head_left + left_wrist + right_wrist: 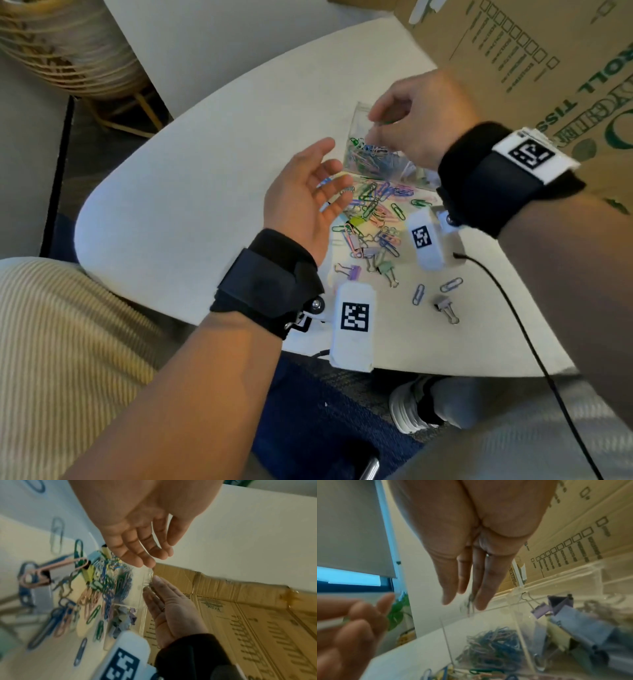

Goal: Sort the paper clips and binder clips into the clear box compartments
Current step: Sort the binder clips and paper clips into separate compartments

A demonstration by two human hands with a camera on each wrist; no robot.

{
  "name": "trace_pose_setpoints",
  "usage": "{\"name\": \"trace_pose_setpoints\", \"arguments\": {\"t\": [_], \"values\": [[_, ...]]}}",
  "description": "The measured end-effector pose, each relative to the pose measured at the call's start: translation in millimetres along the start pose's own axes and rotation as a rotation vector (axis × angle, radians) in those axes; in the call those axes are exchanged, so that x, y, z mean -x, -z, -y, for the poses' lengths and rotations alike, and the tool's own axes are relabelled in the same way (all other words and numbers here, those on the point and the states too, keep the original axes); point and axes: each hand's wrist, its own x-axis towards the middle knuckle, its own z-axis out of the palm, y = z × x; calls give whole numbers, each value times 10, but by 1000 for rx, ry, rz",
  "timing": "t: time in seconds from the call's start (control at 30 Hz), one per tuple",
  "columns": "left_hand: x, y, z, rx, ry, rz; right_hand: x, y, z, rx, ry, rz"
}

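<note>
Purple binder clips (542, 609), wrist-view only.

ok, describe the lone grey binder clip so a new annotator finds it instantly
Start at the white table and find the colourful pile of clips in front of the clear box. Go toward the table's near edge: the grey binder clip lies beyond the pile, beside two loose blue paper clips, alone.

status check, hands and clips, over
Left hand open, palm up, beside the pile. Right hand over clear box, pinching paper clips. Nothing blocking the box.
</note>
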Motion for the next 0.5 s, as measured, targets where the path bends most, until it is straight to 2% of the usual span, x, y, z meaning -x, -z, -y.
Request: {"name": "trace_pose_setpoints", "arguments": {"t": [0.1,0.17,0.23,0.3,0.37,0.43,0.5], "values": [[42,58,-107,-243,-94,24,45,37,30,127,1,35],[67,99,-191,-449,-152,58,187,142,50,57,39,-8],[89,134,-248,-681,-189,124,383,257,5,-9,63,14],[127,148,-265,-936,-202,232,581,307,-99,-44,65,144],[197,115,-245,-1224,-181,397,765,285,-259,-32,25,324],[260,75,-189,-1513,-150,577,925,254,-412,109,-24,474],[305,46,-106,-1762,-115,702,1064,259,-532,257,-44,559]]}}
